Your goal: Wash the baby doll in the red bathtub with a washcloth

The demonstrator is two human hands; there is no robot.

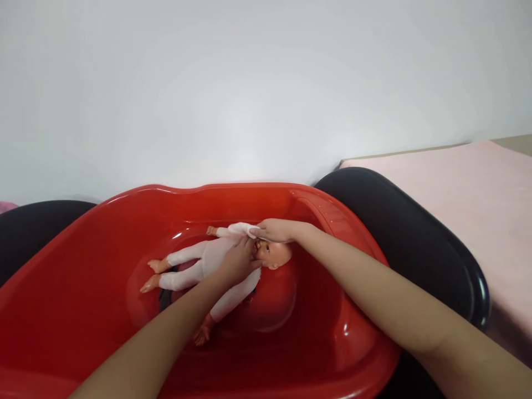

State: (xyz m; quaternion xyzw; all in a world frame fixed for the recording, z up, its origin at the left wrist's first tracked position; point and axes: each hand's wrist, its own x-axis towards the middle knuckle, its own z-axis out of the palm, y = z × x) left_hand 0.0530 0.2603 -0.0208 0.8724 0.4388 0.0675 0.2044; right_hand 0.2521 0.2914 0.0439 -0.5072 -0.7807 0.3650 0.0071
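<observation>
A baby doll in a white outfit lies on its back in a red baby bathtub, its bare head to the right and its bare feet to the left. My left hand is closed around the doll's upper chest and neck, with the thumb below the chin. At the far side of the doll's head, my right hand pinches white fabric near the shoulder. Whether this fabric is part of the outfit or a separate cloth, I cannot tell. My hands hide the doll's neck and part of its face.
Black rounded surfaces, perhaps seats, flank the tub on the right and on the left. Farther right lies a pink-covered surface. A plain white wall rises behind the tub. Something dark shows under the doll's legs.
</observation>
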